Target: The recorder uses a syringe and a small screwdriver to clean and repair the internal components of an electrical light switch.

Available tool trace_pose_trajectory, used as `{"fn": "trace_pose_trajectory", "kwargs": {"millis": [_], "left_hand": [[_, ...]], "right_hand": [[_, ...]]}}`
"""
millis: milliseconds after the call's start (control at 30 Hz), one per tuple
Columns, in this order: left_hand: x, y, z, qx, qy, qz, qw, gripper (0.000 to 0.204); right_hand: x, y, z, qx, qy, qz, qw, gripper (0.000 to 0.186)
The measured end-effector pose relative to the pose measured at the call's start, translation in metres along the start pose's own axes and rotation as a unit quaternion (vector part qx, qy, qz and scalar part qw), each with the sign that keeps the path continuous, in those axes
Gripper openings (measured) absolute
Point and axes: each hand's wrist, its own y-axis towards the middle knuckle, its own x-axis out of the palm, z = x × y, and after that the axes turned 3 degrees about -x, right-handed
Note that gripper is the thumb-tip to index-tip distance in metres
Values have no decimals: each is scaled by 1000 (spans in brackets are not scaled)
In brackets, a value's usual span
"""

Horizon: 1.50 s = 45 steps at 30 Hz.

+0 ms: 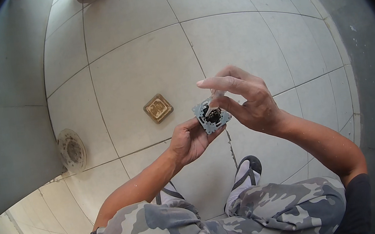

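The left hand (190, 141) is gripping the edge of a flat, square metal plate (221, 125) with notched cut-outs and a dark, rough-looking centre, holding it above the pale, smooth floor tiles (143, 61). The right hand (252, 100) is curling its thumb and fingers over that centre, though whether they are pinching anything cannot be told. Nearby, a brown, round-cornered square block (158, 108) with a crusty cream face is lying on the tiles.

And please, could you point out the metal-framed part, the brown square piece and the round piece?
Metal-framed part (214, 116), head view: dark centre.
Brown square piece (158, 108), head view: middle of top face.
Round piece (72, 151), head view: speckled middle.
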Motion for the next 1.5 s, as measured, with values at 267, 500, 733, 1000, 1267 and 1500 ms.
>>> {"fn": "trace_pose_trajectory", "kwargs": {"millis": [267, 500, 733, 1000, 1267, 1500], "left_hand": [[-1, 1, -2, 15, -13, 21, 1000, 41], [3, 2, -4, 33, -5, 62, 998, 41], [-2, 4, -6, 50, 3, 67, 996, 39], [-5, 3, -6, 49, 2, 57, 997, 36], [1, 0, -6, 61, 10, 106, 992, 29], [13, -7, -8, -2, 53, 107, 993, 31]], "right_hand": [[9, 0, -3, 6, 32, 62, 998, 51], [12, -5, 5, 107, 105, 90, 985, 50], [4, -9, 14, 97, 61, 43, 992, 50], [2, -7, 5, 173, 109, 32, 978, 55], [6, -10, 13, 238, 261, 114, 929, 54], [-2, -13, 11, 302, 295, 146, 894, 47]]}}
